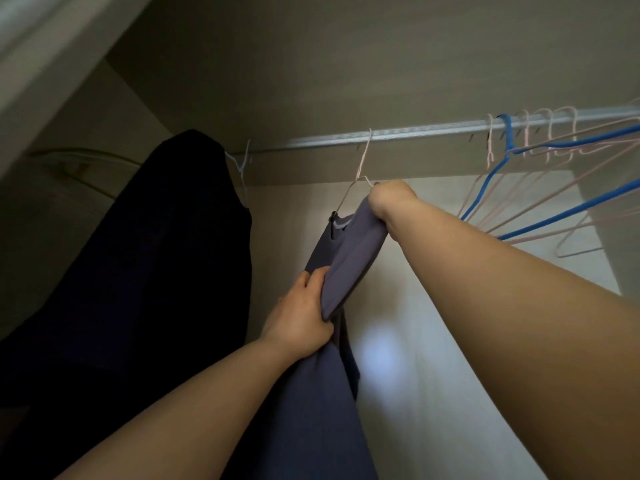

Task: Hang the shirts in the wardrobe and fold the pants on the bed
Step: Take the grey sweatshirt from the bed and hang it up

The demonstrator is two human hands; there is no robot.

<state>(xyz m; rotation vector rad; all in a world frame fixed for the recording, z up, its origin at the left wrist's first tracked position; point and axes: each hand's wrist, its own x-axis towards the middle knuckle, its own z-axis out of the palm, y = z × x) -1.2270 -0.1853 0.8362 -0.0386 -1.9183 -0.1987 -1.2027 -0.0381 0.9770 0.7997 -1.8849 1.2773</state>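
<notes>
A purple-grey shirt (346, 247) hangs on a pale pink wire hanger (362, 161) whose hook sits over the silver wardrobe rail (415, 133). My right hand (388, 199) grips the shirt's shoulder and the hanger's arm just below the hook. Lower down, my left hand (301, 317) holds a bunched fold of the same shirt, fingers curled round the cloth. The rest of the shirt drops out of view between my forearms.
A dark navy garment (156, 254) hangs on a white wire hanger (242, 168) to the left, close beside the shirt. Several bare pink hangers and a blue hanger (505, 147) crowd the rail at the right. The wardrobe's back wall (433, 306) is pale.
</notes>
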